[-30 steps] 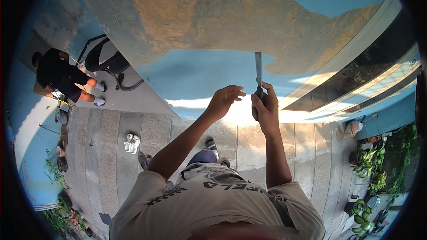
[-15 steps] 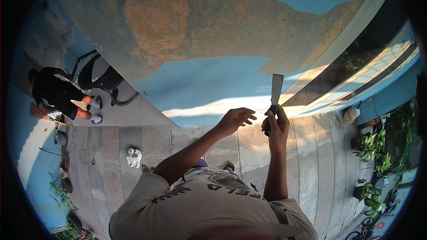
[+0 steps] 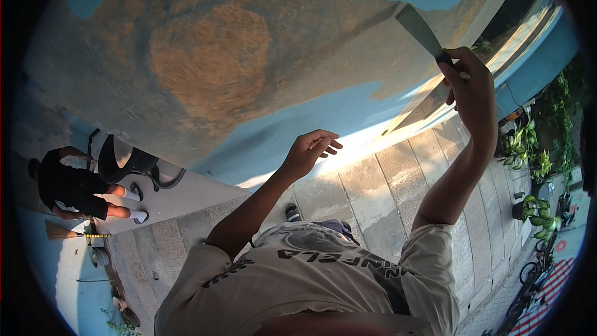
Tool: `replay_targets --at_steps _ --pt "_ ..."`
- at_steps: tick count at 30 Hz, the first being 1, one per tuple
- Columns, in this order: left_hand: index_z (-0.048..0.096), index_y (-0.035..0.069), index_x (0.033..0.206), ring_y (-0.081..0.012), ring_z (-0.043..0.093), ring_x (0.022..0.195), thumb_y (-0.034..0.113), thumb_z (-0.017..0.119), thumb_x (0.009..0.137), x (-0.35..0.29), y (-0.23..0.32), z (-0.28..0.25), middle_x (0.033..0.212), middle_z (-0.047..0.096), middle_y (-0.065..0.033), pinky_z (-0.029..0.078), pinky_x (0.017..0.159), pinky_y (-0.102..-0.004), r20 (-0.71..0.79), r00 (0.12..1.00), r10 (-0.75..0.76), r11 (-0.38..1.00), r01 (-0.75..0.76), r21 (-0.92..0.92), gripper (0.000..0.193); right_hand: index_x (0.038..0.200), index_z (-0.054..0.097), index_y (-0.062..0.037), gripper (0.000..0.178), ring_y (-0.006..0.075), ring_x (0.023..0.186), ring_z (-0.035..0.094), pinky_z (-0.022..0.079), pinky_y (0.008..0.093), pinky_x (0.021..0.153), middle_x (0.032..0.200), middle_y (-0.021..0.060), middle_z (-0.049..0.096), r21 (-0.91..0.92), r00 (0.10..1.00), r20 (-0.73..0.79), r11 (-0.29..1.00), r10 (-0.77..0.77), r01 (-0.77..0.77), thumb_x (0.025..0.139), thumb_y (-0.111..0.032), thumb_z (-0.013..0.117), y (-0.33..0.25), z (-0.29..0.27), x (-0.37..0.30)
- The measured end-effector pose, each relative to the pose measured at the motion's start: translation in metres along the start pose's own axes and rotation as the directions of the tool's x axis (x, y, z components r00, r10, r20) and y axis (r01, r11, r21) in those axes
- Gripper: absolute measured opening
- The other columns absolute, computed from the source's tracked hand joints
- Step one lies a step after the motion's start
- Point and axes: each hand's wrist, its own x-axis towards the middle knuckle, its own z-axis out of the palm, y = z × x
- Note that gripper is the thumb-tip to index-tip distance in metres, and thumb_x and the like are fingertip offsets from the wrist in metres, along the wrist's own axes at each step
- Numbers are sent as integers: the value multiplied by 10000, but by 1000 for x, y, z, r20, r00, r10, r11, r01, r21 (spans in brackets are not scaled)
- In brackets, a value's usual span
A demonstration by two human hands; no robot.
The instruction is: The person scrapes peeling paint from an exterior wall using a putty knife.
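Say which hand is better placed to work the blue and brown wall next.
Probably the right hand: it holds a flat grey metal scraper before the wall; the left hand looks empty.

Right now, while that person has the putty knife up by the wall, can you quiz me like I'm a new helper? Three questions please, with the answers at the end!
1. Which of the wearer's hands grips the putty knife?
2. True or false: the wearer's left hand is holding a paint roller.
3. Fill in the blank: beside the person in black, over on the picture's left, is a black ____ with a curved frame.

Key:
1. The right hand.
2. False: the left hand is empty, its fingers loosely bent.
3. Chair.
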Motion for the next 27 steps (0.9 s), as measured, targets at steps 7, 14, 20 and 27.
replay_targets --at_steps 7,14,20,27 --pt "613 40 1176 -185 664 974 209 454 1019 11 9 -11 1069 698 -110 525 851 -341 102 994 27 999 -22 -47 281 1157 646 -70 238 62 579 570 422 200 519 740 46 653 418 951 117 883 -287 215 927 -134 650 -67 15 -5" --pt "611 43 1172 -164 663 956 215 475 1020 12 4 -24 1043 705 -87 526 832 -320 129 991 28 998 -20 -66 267 1154 645 -65 248 47 552 540 419 212 492 691 34 629 -567 989 29 817 146 -104 912 -117 652 17 1 -29" --pt "616 38 1161 -175 663 962 194 464 1020 18 11 -29 1053 700 -100 524 835 -325 136 990 47 997 -38 -69 259 1151 657 -92 230 34 554 536 405 203 488 653 15 615 158 941 -118 929 -318 334 923 -118 647 -95 8 -14" --pt "613 34 1158 -186 660 973 188 462 1016 24 12 -37 1057 697 -110 521 857 -345 161 986 49 997 -38 -69 259 1105 660 -88 184 72 580 572 445 241 535 662 46 624 -48 998 -10 997 -64 64 927 -136 646 -69 39 -11"
